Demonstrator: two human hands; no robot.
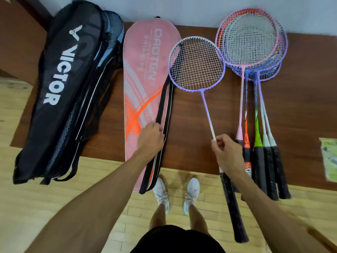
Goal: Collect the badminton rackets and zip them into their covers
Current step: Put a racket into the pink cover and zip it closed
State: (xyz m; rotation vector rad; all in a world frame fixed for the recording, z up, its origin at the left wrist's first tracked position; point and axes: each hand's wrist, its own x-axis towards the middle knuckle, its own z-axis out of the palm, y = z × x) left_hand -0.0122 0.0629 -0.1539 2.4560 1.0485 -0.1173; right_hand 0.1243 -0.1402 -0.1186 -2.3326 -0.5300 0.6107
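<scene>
A pink racket cover (144,73) lies on the brown table (187,128), its black-edged zip side facing right and parted. My left hand (150,138) grips that open edge near the cover's lower part. My right hand (227,154) holds a purple racket (197,63) by its shaft just above the black grip, and the racket's head overlaps the cover's upper right edge. A stack of several rackets (253,46) lies at the right, heads toward the wall and black grips toward me.
A black Victor racket bag (60,84) lies at the table's left, over other dark covers. A green paper (329,157) sits at the right edge. The wall runs along the table's far side. My feet in white shoes (161,192) stand on wooden floor.
</scene>
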